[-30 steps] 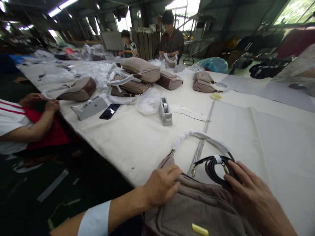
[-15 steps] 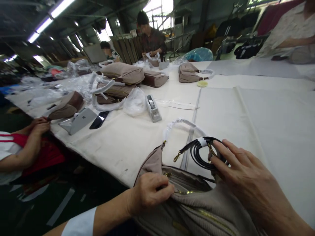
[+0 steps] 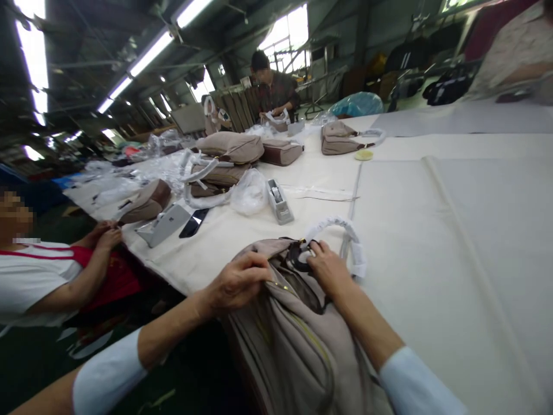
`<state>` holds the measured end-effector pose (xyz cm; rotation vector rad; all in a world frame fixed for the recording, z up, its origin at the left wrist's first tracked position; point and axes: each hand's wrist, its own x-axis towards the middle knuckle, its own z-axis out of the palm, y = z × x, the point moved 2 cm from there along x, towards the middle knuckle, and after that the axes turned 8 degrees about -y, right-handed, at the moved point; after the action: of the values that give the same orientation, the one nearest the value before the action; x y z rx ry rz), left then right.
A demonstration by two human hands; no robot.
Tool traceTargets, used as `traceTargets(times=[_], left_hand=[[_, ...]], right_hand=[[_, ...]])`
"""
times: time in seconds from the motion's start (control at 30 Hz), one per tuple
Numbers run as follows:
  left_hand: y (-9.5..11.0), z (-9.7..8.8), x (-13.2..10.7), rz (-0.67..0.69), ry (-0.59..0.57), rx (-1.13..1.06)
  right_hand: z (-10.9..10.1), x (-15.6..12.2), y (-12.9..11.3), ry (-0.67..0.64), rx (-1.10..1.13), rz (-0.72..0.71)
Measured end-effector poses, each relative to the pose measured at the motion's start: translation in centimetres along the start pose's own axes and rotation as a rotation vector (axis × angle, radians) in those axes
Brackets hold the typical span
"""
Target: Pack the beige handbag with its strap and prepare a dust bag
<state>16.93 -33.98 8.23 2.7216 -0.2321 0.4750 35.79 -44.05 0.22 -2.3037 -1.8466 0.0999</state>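
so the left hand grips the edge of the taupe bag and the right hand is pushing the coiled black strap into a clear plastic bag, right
Not quite. In the head view the right hand presses the coiled black strap into the open taupe bag itself, not a clear plastic bag. The left hand does grip the bag's edge.

Before you on the table [image 3: 453, 230]: the handbag [image 3: 285, 340], at the near edge. Your left hand [image 3: 237, 282] is on its left side, your right hand [image 3: 328, 268] at its opening on the coiled strap [image 3: 298, 259]. Behind the bag: its wrapped handle [image 3: 345, 230]. Farther back, left: tape dispenser [image 3: 279, 202], then phone [image 3: 193, 222]. Behind those: stacked handbags [image 3: 224, 158].
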Motion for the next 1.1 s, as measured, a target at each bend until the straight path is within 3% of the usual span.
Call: traceTargets(times=[0.1, 0.17, 0.27, 0.37, 0.5, 0.6, 0.7, 0.83, 0.97, 1.03, 1.1], left_hand=[[-3.9, -2.0, 0.3, -0.114, -0.111, 0.052], [-6.8, -2.8, -0.2, -0.201, -0.129, 0.084], [-10.4, -2.6, -1.4, -0.284, -0.079, 0.104], [-12.4, -1.0, -2.0, -0.296, -0.041, 0.075], [-14.3, 0.4, -2.1, -0.381, 0.174, 0.030], [-16.0, -0.4, -3.4, -0.495, 0.419, -0.007], [-17.4, -1.7, -5.5, -0.553, 0.517, -0.072], [-17.2, -1.1, -6.0, -0.466, 0.370, -0.098], [-15.6, 2.6, -4.1, -0.384, 0.117, -0.158], [-15.1, 4.5, -3.5, -0.369, 0.056, -0.161], [-14.8, 5.9, -3.4, -0.354, 0.046, -0.140]], right_hand=[[0.6, 3.2, -3.0, 0.033, 0.064, -0.024], [0.5, 2.8, -3.9, 0.069, 0.097, -0.032], [0.1, -1.9, -3.0, 0.148, 0.108, 0.084], [0.0, -8.8, -0.4, 0.193, 0.023, 0.357], [1.1, -14.2, 1.9, -0.095, -0.209, 0.598], [1.6, -14.7, 2.7, -0.278, -0.209, 0.666], [1.6, -14.4, 3.6, -0.414, -0.152, 0.700], [1.4, -14.2, 4.4, -0.508, -0.070, 0.744], [1.7, -13.5, 3.4, -0.371, -0.029, 0.699], [1.9, -13.0, 2.8, -0.340, -0.071, 0.731], [2.0, -12.6, 2.5, -0.396, -0.082, 0.794]])
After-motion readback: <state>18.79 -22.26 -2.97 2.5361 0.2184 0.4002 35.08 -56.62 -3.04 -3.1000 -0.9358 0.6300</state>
